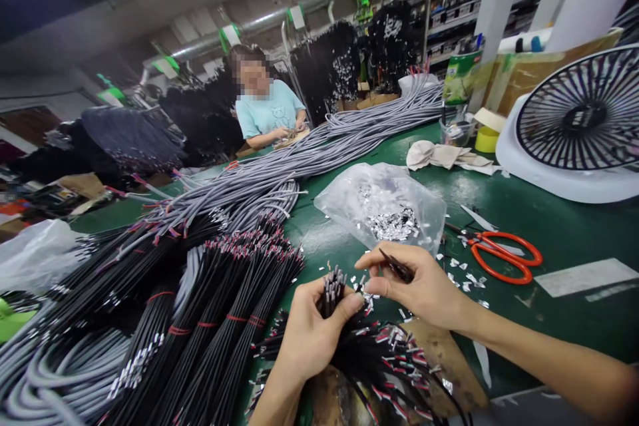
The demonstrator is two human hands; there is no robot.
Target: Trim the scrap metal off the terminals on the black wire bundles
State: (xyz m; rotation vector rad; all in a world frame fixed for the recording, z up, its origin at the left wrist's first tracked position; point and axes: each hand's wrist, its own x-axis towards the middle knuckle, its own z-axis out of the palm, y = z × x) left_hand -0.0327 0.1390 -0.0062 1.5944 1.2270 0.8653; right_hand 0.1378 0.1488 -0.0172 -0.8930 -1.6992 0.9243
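Note:
My left hand (317, 323) is wrapped round a bundle of black cables (333, 293), their silver-wrapped ends pointing up. Close beside those ends, my right hand (417, 279) has thumb and forefinger pinched near a single cable tip; whether they grip it is hard to make out. Dark pointed tweezers (397, 266) are tucked in that hand's curled fingers. Below my hands, the loose black cables (384, 363) fan out with red and white wire ends. A clear plastic bag (344, 190) full of small silver foil pieces (394, 221) lies just beyond.
Tied black cable bundles (219, 326) and long grey cables (309, 156) cover the left and back of the green table (564, 233). Orange-handled scissors (504, 256), foil scraps, a cloth (434, 154) and a fan (579, 120) are at right. Another person (269, 106) works across the table.

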